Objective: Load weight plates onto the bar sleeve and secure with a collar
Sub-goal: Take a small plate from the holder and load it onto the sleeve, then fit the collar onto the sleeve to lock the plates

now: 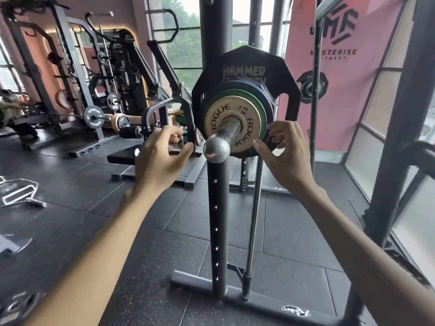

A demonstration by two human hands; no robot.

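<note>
A chrome bar sleeve point(220, 143) points straight at me from a black rack upright point(217, 208). Several plates sit stacked on it: a large black Hammer plate point(244, 64) at the back, a blue plate point(256, 89), a green one point(262, 107), and a small tan Rogue plate point(220, 114) in front. My left hand point(160, 154) hovers left of the sleeve tip, fingers curled and apart, holding nothing. My right hand point(284, 154) is at the stack's right edge, fingers spread, close to or touching the plates' rim. No collar is visible on the sleeve.
A thin chrome guide rod point(253, 220) runs down beside the upright to the rack's T-shaped base point(259, 302). A black bench point(124, 157) stands behind my left hand. Plates point(16, 307) lie on the floor at lower left. A glass partition point(381, 114) is at the right.
</note>
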